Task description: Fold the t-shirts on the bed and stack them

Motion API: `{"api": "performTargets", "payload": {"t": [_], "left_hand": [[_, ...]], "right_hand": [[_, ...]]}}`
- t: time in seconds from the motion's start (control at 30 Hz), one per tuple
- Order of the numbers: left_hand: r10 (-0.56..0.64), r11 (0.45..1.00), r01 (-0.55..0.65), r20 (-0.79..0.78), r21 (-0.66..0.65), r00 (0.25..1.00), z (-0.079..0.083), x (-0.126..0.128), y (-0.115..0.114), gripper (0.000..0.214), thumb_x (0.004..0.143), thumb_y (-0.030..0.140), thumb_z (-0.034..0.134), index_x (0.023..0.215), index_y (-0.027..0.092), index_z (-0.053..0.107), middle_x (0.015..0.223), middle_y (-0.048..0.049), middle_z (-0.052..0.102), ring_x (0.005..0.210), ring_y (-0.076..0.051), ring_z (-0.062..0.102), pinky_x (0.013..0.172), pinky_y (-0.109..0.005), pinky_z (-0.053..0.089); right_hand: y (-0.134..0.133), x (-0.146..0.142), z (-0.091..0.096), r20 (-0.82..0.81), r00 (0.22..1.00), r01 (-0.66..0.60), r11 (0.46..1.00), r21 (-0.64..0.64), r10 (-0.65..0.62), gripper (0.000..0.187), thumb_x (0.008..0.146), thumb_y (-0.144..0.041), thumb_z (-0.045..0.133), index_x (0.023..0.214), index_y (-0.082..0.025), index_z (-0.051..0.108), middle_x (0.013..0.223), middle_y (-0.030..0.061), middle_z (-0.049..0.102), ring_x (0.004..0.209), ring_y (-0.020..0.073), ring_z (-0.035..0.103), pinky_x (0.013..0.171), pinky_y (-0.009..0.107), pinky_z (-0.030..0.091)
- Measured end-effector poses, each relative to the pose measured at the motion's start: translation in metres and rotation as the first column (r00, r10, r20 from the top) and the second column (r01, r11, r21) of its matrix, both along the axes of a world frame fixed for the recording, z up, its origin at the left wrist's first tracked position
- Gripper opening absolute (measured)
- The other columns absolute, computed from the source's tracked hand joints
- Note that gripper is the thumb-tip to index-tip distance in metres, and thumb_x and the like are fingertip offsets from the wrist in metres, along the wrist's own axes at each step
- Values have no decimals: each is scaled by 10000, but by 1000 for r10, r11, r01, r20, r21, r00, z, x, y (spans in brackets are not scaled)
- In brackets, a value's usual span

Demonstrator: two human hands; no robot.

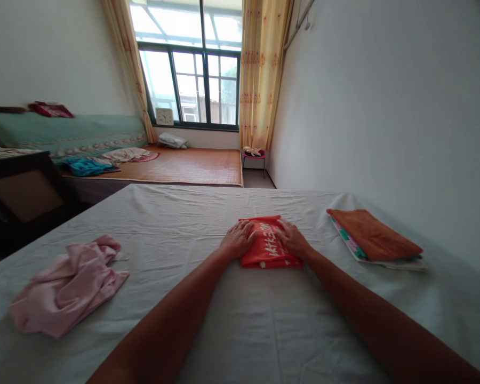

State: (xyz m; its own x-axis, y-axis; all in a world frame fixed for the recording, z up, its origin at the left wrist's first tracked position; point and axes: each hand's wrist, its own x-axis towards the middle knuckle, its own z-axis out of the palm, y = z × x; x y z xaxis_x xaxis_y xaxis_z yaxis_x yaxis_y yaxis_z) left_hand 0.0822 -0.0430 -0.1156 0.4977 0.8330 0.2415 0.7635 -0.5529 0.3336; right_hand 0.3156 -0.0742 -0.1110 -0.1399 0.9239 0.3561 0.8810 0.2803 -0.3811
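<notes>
while both hands are laid on the folded orange-red garment with white lettering [270, 244], its 9 o'clock side is covered by the left hand [239, 238] and its 3 o'clock side by the right hand [291, 236]. the fingers are extended and slightly spread, palms down; nothing is seen pinched. the garment is set near the middle of the wrinkled white sheet [242, 314].

if uneven pressure were applied, the folds would likely be skewed, or the cloth could be rucked up between the hands. its 6 o'clock edge is held by neither hand, so a layer might be slid out there. the creased sheet could be dragged along too. well apart at 3 o'clock, the stack of folded cloths [378, 234] could be disturbed by an outward sweep; towards 8 o'clock, the crumpled pink garment [70, 290] seems less exposed.
</notes>
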Motion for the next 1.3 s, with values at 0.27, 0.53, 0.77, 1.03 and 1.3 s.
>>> {"api": "performTargets", "payload": {"t": [0.27,0.53,0.77,1.03,1.3], "left_hand": [[-17,1000,17,34,14,999,7,-2,-7,520,943,516,248,1354,239,406,1434,-65,414,1327,-221,354,1108,-378,249],[-27,999,25,51,39,998,9,-4,-13,456,946,460,283,1307,236,448,1397,-58,457,1294,-209,390,1088,-362,285],[-30,999,28,141,21,990,11,-5,-7,441,952,427,282,1298,224,464,1381,-57,476,1287,-197,399,1091,-360,293],[-16,1000,12,132,28,991,8,-9,3,489,941,430,263,1275,160,498,1337,-102,513,1253,-210,444,1088,-344,302],[-7,999,5,49,33,999,7,-8,3,484,939,428,275,1271,161,504,1334,-110,521,1251,-220,445,1073,-372,322]], "right_hand": [[-3,-8,7,-158,975,137,984,-117,-155,410,860,-340,493,1243,-197,468,1132,127,650,1043,248,611,876,370,473],[-20,-20,36,-829,401,-87,885,-458,-390,799,704,-254,699,1357,-166,248,1096,124,631,788,211,683,675,360,577],[-39,-28,35,-905,266,-212,895,-392,-333,594,590,-132,753,1118,-184,485,815,29,703,688,211,690,667,359,584],[-59,43,81,-927,358,-63,988,-143,-112,619,643,-180,712,1218,-239,493,1015,22,698,826,194,681,750,333,577],[-67,213,131,-899,434,106,994,-20,-64,567,651,-171,705,1187,-254,540,1020,30,696,792,188,680,730,357,573]]}}
